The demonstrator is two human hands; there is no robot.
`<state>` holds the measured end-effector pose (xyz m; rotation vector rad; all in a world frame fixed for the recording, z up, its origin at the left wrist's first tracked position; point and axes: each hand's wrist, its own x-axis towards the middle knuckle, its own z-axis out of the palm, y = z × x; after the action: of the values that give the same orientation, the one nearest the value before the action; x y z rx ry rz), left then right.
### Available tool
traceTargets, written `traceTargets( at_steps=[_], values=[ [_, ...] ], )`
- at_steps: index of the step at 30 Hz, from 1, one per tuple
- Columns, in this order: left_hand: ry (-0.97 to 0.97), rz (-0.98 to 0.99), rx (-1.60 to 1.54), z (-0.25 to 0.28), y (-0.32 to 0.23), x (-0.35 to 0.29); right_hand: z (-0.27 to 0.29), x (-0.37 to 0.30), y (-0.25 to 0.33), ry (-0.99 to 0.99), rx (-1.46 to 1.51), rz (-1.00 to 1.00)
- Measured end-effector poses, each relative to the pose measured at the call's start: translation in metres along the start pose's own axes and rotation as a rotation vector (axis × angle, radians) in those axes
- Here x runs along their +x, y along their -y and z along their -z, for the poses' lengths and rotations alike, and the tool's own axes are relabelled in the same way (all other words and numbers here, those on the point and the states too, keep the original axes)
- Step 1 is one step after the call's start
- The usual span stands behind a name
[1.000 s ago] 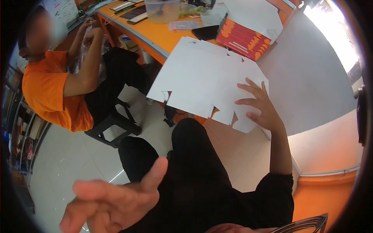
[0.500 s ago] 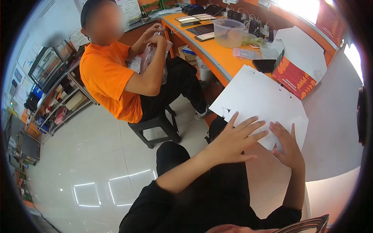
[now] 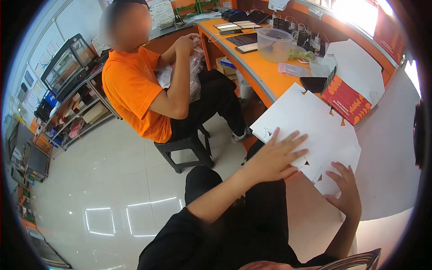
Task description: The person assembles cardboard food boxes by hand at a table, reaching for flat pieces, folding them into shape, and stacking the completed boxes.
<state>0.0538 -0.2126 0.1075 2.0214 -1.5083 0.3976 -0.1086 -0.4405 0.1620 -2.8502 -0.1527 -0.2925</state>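
A flat die-cut carton sheet (image 3: 310, 123), white side up with small notches and slits, lies at the near end of the counter, reaching out over its front edge. Spread across its near left part is my left hand (image 3: 276, 157), fingers apart and pressing flat. A bit of red shows at the sheet's edge under that palm. My right hand (image 3: 344, 189) is at the near right edge, fingers apart and slightly bent, its fingertips at the cardboard. Just beyond the sheet stands a red printed carton (image 3: 346, 99), partly folded up, with a white flat panel (image 3: 360, 65) behind it.
On the orange counter (image 3: 247, 60) are a clear plastic tub (image 3: 274, 44), a black phone (image 3: 313, 84), zip bags (image 3: 293, 69), several other phones and chargers with cables. To the left, a person in an orange shirt (image 3: 135, 94) sits on a black stool (image 3: 186, 150), handling a clear plastic bag (image 3: 194, 76).
My right hand has moved down and right to the sheet's near right edge. My left hand has shifted slightly and stays on the sheet. The view has shifted a little.
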Motion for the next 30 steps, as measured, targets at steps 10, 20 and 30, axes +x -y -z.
traceTargets(
  at_steps=[10,20,30],
  values=[
    [0.032,0.019,0.009,0.003,0.035,-0.008,-0.006,0.005,-0.006,0.046,0.039,0.051],
    [0.104,0.031,-0.094,0.018,0.04,0.005,-0.002,0.008,0.002,0.044,0.057,0.048],
    [0.1,-0.053,-0.064,0.015,0.044,0.009,0.003,0.013,0.014,0.072,0.044,-0.002]
  ],
)
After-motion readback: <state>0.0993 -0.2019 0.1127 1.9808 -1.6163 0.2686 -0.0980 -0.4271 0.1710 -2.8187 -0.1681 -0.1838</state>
